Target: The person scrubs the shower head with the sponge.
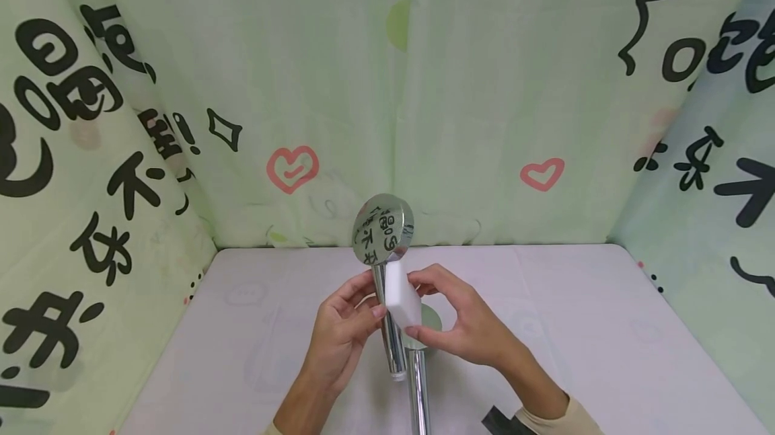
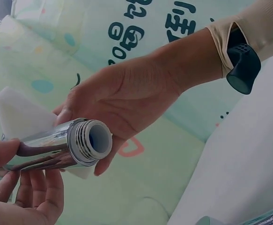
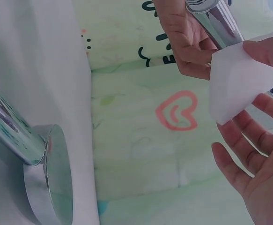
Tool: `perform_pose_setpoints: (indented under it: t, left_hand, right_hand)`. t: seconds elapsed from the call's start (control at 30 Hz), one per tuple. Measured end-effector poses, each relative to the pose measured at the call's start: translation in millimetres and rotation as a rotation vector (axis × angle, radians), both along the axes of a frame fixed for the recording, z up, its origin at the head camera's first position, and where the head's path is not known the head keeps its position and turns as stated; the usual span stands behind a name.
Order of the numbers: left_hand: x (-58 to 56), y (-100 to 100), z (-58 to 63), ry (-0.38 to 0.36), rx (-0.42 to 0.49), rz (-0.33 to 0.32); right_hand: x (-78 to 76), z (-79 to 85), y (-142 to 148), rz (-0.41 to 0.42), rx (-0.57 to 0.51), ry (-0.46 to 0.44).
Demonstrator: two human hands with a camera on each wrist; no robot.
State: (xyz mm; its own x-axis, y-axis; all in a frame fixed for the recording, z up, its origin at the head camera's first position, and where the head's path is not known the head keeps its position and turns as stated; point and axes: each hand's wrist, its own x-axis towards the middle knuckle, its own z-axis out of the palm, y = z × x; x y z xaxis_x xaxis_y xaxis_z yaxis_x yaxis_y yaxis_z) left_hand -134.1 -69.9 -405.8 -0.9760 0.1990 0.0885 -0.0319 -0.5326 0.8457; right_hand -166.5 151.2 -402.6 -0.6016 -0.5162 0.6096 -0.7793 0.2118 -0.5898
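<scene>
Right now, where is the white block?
In the head view, the white block is below centre, pinched by the right hand, beside the chrome handle in the left hand.

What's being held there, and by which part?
The left grip holds a showerhead by its handle; the right grip pinches a white block by its edges.

Bold black Chinese-looking characters stand on the left cloth wall; one reads 不, the others are uncertain. More unreadable ones mark the right cloth wall. Above the tabletop's far edge, the back cloth wall bears two pink heart outlines. Unclear characters appear mirrored in the shower head's round face.
</scene>
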Motion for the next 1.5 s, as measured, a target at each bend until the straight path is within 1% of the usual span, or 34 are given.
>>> perform_pose_setpoints:
  t: [0.3, 0.5, 0.73, 0.9, 1.0, 1.13, 1.23, 1.5]
  left_hand:
    - [-1.9, 0, 1.9, -0.014, -0.013, 0.045]
    - [-3.8, 0, 2.2, -0.014, -0.005, 0.068]
    - [-5.8, -1, 3.4, -0.017, -0.008, 0.081]
    - [-6.7, -2, 4.3, -0.029, -0.016, 0.089]
    - [-6.7, -2, 5.4, -0.029, -0.013, 0.088]
    - [-7.2, -3, 5.7, -0.022, -0.021, 0.091]
    - [-8.5, -4, 4.7, -0.012, -0.035, 0.095]
    - [-10.3, -6, 4.5, 0.0, -0.034, 0.113]
  right_hand:
    - [2.9, -1.9, 0, 0.029, 0.006, 0.008]
    - [4.3, -4.5, 1, 0.039, 0.022, -0.026]
    - [5.9, -6.2, 0, 0.067, 0.009, -0.001]
    - [7.9, -7.1, 1, 0.071, 0.027, -0.03]
    - [8.4, -8.5, 1, 0.079, 0.027, -0.026]
    - [8.4, -10.8, 1, 0.094, 0.021, -0.01]
    - [8.7, -12.0, 2, 0.102, 0.029, -0.017]
    - [9.1, -16.3, 3, 0.135, 0.046, -0.002]
